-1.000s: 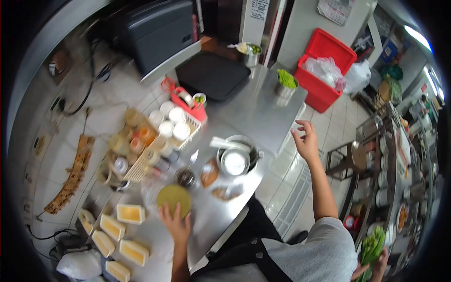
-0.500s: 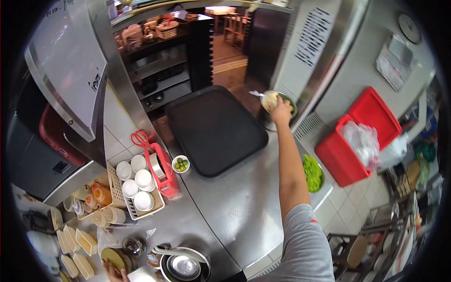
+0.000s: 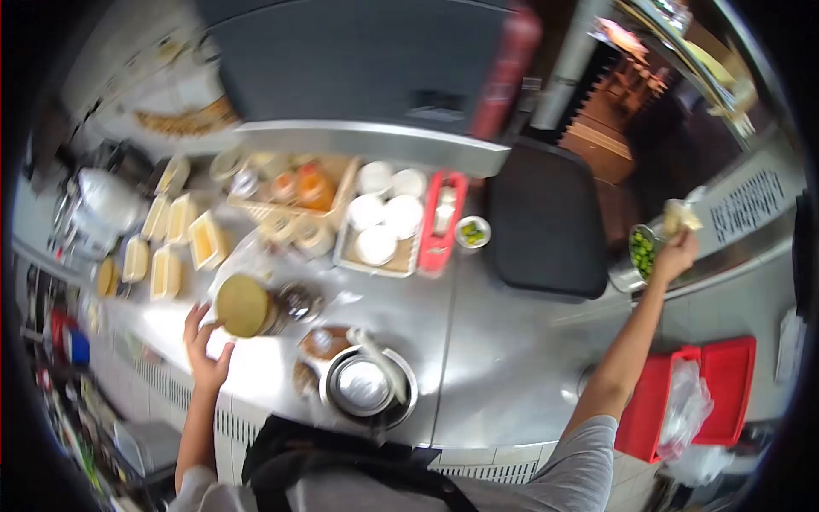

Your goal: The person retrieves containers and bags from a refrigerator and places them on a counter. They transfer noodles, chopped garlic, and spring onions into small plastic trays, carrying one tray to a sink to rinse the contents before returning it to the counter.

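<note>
My right hand [image 3: 674, 254], arm stretched out to the far right, is closed on a pale, cream-coloured plastic-looking bundle [image 3: 681, 217]. Just beside that hand stands a metal pot [image 3: 625, 276] with green pieces [image 3: 641, 247] inside. At the left, my left hand [image 3: 206, 350] has its fingers spread, the fingertips right by a jar with a yellow-green lid [image 3: 242, 305]. A dark glass container [image 3: 299, 302] sits behind the jar. Nested metal bowls [image 3: 360, 384] with a pale handle across them lie near the counter's front edge.
A large black tray [image 3: 546, 222] occupies the back right. Left of it are a small bowl of limes [image 3: 472, 232], a red holder [image 3: 440, 224] and a basket of white cups [image 3: 377, 246]. Cream tubs [image 3: 207, 241] stand further left. A red cooler [image 3: 641, 405] is below right.
The view has turned left. My right hand has lifted the pale bundle off the pot, uncovering the green pieces. My left hand has come away from the jar lid, fingers spread.
</note>
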Demonstrator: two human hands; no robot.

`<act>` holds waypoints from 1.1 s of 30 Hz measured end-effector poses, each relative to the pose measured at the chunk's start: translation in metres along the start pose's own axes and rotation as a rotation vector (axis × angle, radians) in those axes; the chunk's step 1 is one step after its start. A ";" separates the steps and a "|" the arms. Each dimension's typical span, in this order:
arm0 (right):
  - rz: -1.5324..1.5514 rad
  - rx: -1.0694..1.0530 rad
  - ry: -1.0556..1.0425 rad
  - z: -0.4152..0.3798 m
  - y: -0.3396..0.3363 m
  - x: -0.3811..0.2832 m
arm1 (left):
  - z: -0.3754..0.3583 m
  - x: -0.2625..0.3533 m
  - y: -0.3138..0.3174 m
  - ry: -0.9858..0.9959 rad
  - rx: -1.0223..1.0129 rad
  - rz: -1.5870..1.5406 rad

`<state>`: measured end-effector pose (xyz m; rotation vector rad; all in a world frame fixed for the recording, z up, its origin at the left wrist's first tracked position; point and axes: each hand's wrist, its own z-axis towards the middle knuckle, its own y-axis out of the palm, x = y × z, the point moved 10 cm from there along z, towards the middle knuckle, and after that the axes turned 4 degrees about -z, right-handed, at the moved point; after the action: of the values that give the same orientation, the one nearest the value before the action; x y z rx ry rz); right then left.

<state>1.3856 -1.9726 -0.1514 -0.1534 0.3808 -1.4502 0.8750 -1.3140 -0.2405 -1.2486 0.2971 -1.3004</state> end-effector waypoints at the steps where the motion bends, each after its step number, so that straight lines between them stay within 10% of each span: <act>1: 0.070 0.025 -0.011 0.008 -0.020 -0.023 | 0.003 0.005 -0.007 0.031 0.013 0.005; 9: 0.696 -0.623 -0.047 -0.074 -0.258 -0.277 | -0.012 -0.027 -0.047 0.094 0.031 -0.328; 13: 0.940 -0.903 -0.067 -0.172 -0.371 -0.447 | -0.035 -0.022 -0.041 0.320 -0.566 -0.897; 17: 1.194 -1.158 -0.197 -0.301 -0.421 -0.604 | -0.083 -0.074 -0.023 -0.283 -0.871 -1.708; 22: 0.932 -1.101 -0.142 -0.402 -0.397 -0.650 | -0.095 -0.217 0.016 -0.656 -0.678 -1.390; 29: 0.802 -0.930 -0.286 -0.430 -0.431 -0.709 | -0.065 -0.258 -0.005 -0.488 -0.708 -1.205; 31: 1.419 -1.396 0.594 -0.489 -0.403 -0.728 | -0.052 -0.231 -0.029 -0.276 -0.706 -1.453; 33: 1.478 -1.490 0.831 -0.492 -0.402 -0.740 | -0.036 -0.247 -0.017 -0.365 -0.860 -1.428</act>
<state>0.7858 -1.2318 -0.3582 -0.3321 1.7387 0.5325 0.7558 -1.1247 -0.3525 -2.6229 -0.4865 -2.1385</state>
